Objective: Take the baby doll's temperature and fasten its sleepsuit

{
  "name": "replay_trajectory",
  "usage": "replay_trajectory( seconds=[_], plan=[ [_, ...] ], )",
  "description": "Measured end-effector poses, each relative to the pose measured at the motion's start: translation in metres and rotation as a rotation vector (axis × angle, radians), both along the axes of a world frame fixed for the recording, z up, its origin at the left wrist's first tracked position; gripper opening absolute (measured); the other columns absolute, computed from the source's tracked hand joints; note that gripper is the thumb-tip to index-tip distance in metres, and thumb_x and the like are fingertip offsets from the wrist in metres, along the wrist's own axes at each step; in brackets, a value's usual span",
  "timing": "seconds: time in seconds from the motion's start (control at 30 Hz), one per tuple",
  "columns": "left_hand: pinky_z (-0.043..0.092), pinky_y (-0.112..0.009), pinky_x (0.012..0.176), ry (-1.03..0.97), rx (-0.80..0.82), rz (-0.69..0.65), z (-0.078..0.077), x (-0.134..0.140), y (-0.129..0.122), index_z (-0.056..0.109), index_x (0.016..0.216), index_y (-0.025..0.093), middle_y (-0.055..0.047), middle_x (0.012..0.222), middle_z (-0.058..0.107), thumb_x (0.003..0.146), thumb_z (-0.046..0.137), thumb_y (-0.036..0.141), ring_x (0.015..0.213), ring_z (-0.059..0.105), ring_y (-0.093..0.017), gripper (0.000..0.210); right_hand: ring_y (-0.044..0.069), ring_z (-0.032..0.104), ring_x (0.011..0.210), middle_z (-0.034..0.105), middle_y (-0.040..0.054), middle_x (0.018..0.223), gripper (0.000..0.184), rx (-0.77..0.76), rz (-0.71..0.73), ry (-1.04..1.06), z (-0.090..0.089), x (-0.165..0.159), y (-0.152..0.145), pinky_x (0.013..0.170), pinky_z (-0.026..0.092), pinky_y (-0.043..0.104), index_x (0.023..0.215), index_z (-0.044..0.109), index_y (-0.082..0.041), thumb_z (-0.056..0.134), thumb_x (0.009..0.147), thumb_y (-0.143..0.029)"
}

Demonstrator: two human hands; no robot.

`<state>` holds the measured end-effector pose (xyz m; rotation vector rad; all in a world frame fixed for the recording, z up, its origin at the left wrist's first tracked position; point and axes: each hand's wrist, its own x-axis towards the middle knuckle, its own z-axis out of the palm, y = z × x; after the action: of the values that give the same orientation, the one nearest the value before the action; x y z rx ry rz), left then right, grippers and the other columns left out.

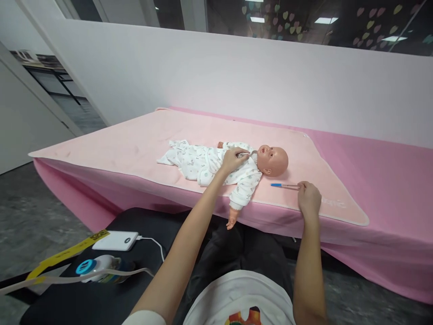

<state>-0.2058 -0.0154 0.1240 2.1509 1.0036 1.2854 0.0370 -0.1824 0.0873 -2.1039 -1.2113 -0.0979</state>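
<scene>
A: In the head view, your doll (211, 160) lies on its back on the pale pink mat (135, 140), its head (279, 160) towards your right and its near arm (233, 213) hanging past the table edge.

B: Your left hand (235, 158) rests on its chest, fingers curled near the neckline of the printed garment (192, 160). Whether you're pinching cloth there, I cannot tell.

A: Your right hand (309, 198) is clearer: you have the end of a slim stick (286, 186) between your fingertips, its blue end (276, 185) pointing left, just over the mat and near the doll's head.

B: That stick should be light and stiff, perhaps smooth enough to roll. The end you're gripping seems a sound place; a gentle pinch ought to do.

A: And the doll? Its head and hands look like smooth, firm plastic or vinyl, probably a little slippery, while the garment looks soft and would bunch under your fingers.

B: So if you shift it, support it under the head and back rather than by the loose cloth. That overhanging arm may catch your sleeve.
</scene>
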Motion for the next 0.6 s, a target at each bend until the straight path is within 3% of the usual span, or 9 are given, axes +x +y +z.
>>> replay_trajectory(
  seconds=[0.07,0.2,0.3,0.33,0.4,0.47,0.6],
  plan=[
    [0.045,-0.026,0.078,0.021,0.01,0.026,-0.001,-0.001,-0.001,0.074,0.086,0.021,-0.001,0.09,0.071,0.073,0.056,0.016,0.083,0.061,-0.016,0.022,0.034,0.061,0.09,0.067,0.0209,0.093,0.033,-0.04,-0.05,-0.059,-0.005,-0.001,0.002,0.08,0.044,0.047,0.087,0.07,-0.011,0.038,0.08,-0.018],
    [0.046,-0.025,0.077,-0.002,0.044,-0.001,-0.005,-0.002,-0.003,0.074,0.08,0.02,-0.001,0.087,0.071,0.07,0.048,0.008,0.081,0.062,-0.015,0.031,0.03,0.061,0.092,0.067,0.0182,0.097,0.035,0.234,-0.008,-0.019,0.005,-0.031,0.012,0.082,0.045,0.042,0.095,0.068,-0.01,0.038,0.079,-0.018],
    [0.047,-0.025,0.077,-0.06,0.061,0.03,-0.008,-0.002,-0.004,0.073,0.078,0.019,-0.001,0.084,0.071,0.07,0.046,0.007,0.08,0.062,-0.015,0.031,0.024,0.063,0.083,0.07,0.0117,0.093,0.032,0.307,0.272,0.052,0.024,-0.073,0.029,0.076,0.048,0.034,0.092,0.068,-0.015,0.037,0.083,-0.019],
    [0.048,-0.025,0.077,-0.07,0.065,0.049,-0.009,-0.003,-0.004,0.073,0.078,0.019,-0.001,0.084,0.071,0.07,0.045,0.006,0.08,0.062,-0.015,0.032,0.022,0.063,0.084,0.07,0.0099,0.094,0.031,0.283,0.406,0.027,0.03,-0.089,0.036,0.076,0.048,0.032,0.093,0.068,-0.016,0.038,0.084,-0.018],
    [0.049,-0.026,0.077,-0.082,0.085,0.075,-0.01,-0.004,-0.005,0.072,0.077,0.019,-0.001,0.083,0.071,0.07,0.044,0.006,0.08,0.063,-0.015,0.032,0.021,0.064,0.085,0.07,0.0098,0.096,0.031,0.219,0.519,-0.109,0.04,-0.118,0.054,0.074,0.047,0.03,0.098,0.066,-0.016,0.037,0.086,-0.015],
    [0.049,-0.027,0.078,-0.089,0.11,0.083,-0.012,-0.004,-0.005,0.071,0.077,0.019,-0.001,0.083,0.071,0.071,0.042,0.006,0.08,0.063,-0.015,0.033,0.022,0.064,0.076,0.069,0.0121,0.094,0.033,0.139,0.473,-0.248,0.045,-0.14,0.074,0.063,0.044,0.029,0.102,0.064,-0.013,0.035,0.086,-0.01],
    [0.049,-0.028,0.081,-0.132,0.117,0.125,-0.014,-0.004,-0.004,0.07,0.082,0.019,-0.001,0.086,0.072,0.072,0.041,0.006,0.082,0.064,-0.016,0.033,0.022,0.061,0.064,0.067,0.0141,0.089,0.03,0.131,0.422,-0.28,0.036,-0.154,0.104,0.052,0.037,0.028,0.104,0.062,-0.01,0.038,0.086,-0.01]
  ],
)
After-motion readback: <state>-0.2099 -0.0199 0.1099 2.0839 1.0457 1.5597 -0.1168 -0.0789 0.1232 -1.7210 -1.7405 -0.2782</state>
